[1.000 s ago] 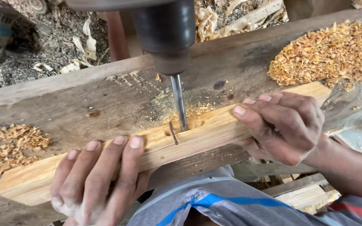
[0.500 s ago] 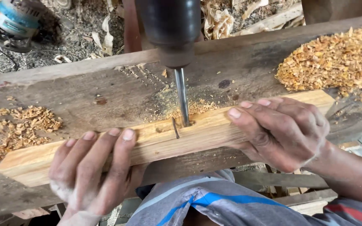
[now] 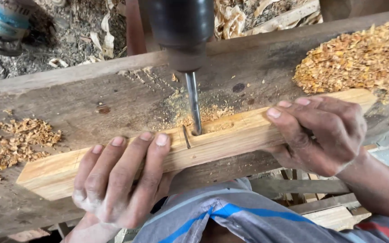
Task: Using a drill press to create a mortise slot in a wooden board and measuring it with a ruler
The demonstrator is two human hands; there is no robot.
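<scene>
A long pale wooden bar (image 3: 230,135) lies slantwise on a worn grey workbench (image 3: 91,94). My left hand (image 3: 118,180) clasps its near edge left of centre, fingers lying over the top. My right hand (image 3: 320,135) grips the bar further right. Between the hands a steel drill bit (image 3: 193,103) comes down from a dark chuck (image 3: 183,27) into a slot in the bar's top face, with a pencil line beside it. Fine sawdust rings the hole.
A heap of wood shavings (image 3: 356,63) sits on the bench at the far right, a thinner scatter (image 3: 14,144) at the left. A blue-grey power tool (image 3: 1,22) lies on the littered ground at the top left. My knee in grey and blue cloth (image 3: 212,216) is below the bench.
The view has shifted slightly and the bar has slid a little to the right under the bit. Both hands keep the same hold on the bar.
</scene>
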